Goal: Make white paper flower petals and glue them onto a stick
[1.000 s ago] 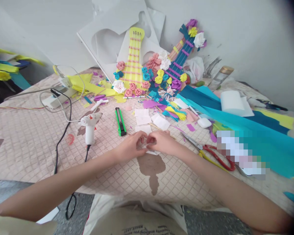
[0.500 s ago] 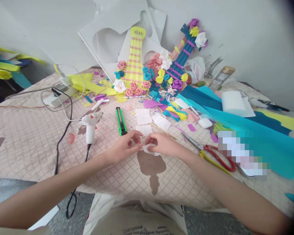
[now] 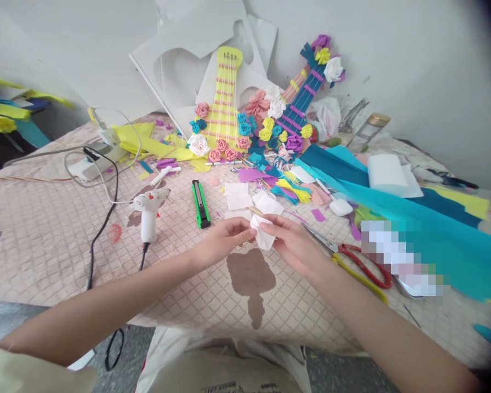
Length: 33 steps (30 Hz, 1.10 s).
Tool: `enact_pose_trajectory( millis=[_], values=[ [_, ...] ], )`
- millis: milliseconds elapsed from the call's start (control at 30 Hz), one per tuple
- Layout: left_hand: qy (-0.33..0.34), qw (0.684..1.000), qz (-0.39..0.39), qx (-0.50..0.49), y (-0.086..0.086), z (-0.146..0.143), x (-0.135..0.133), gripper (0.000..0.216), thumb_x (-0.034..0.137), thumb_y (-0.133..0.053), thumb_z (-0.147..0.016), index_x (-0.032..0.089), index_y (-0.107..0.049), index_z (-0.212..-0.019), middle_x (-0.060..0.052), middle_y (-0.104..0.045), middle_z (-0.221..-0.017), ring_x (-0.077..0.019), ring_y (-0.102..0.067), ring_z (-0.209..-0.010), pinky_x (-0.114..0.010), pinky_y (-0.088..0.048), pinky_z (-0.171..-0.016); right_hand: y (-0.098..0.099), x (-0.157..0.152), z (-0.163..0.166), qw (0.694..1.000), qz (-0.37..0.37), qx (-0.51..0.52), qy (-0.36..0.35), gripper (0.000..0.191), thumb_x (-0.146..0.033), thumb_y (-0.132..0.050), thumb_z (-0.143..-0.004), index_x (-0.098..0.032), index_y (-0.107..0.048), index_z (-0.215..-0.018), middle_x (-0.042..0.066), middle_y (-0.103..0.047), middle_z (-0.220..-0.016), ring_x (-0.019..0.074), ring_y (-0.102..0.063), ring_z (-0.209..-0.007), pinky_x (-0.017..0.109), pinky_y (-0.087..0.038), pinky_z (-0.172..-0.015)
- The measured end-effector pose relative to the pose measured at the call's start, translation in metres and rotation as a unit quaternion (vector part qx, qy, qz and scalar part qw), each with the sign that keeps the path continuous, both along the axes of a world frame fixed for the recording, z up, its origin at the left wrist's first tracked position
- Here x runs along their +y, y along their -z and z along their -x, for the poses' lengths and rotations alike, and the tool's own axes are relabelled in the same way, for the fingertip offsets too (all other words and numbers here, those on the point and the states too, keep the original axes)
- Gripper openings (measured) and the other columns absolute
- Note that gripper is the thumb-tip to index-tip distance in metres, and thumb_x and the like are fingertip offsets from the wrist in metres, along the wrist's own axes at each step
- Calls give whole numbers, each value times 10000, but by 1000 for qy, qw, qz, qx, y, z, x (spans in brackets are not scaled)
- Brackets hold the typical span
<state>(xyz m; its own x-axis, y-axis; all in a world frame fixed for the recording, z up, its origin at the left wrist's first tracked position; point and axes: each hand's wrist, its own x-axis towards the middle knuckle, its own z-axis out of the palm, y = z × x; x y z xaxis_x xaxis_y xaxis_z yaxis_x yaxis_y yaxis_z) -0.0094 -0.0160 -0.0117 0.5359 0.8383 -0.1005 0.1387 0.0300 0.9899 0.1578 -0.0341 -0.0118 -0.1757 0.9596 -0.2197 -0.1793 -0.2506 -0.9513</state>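
Note:
Between my two hands is a small piece of white paper (image 3: 263, 236), creased and held up over the table. My left hand (image 3: 229, 236) pinches its left edge with thumb and fingers. On the other side my right hand (image 3: 288, 236) grips it, thumb on top. Just beyond the hands lie several flat white paper squares (image 3: 238, 196). A green box cutter (image 3: 200, 204) rests left of them. Right of my right hand are scissors (image 3: 364, 266) with red and yellow handles, blades pointing toward the squares.
A white glue gun (image 3: 149, 214) stands at the left, its cable running to a power strip (image 3: 90, 164). Flower-decorated paper guitars, one yellow (image 3: 226, 109) and one blue (image 3: 300, 103), lean at the back. Teal paper (image 3: 445, 234), a white roll (image 3: 388, 173) and coloured scraps cover the right.
The white paper has been lifted off the table and turned more upright, now folded or creased. Both hands have moved slightly right, with fingers closing on it from each side.

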Motion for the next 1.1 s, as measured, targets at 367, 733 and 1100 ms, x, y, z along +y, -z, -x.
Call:
enact_pose_trajectory(
  millis=[367,733,1100],
  values=[
    [142,968,204,-42,-13,7,15,92,207,-622,-681,119,-594,-690,13,-599,-611,-85,-551,-575,-224,-438,-592,10,-8,-30,799,-497,-338,9,229,-157,-578,-805,-263,-584,-1009,50,-596,-956,182,-560,-907,349,-447,-800],
    [225,949,211,68,-6,0,34,110,242,-567,-760,139,-604,-761,24,-597,-577,-83,-560,-486,-198,-401,-491,30,-4,-33,699,-587,-408,-25,206,-88,-546,-799,-267,-631,-854,13,-629,-803,146,-556,-754,343,-396,-742],
    [65,958,-145,240,-4,18,29,192,274,-526,-789,157,-616,-911,-27,-640,-904,-127,-566,-753,-240,-429,-673,39,-8,-23,686,-524,-494,-108,158,-118,-506,-845,-200,-639,-823,23,-639,-801,151,-539,-760,379,-327,-832]
  ],
)
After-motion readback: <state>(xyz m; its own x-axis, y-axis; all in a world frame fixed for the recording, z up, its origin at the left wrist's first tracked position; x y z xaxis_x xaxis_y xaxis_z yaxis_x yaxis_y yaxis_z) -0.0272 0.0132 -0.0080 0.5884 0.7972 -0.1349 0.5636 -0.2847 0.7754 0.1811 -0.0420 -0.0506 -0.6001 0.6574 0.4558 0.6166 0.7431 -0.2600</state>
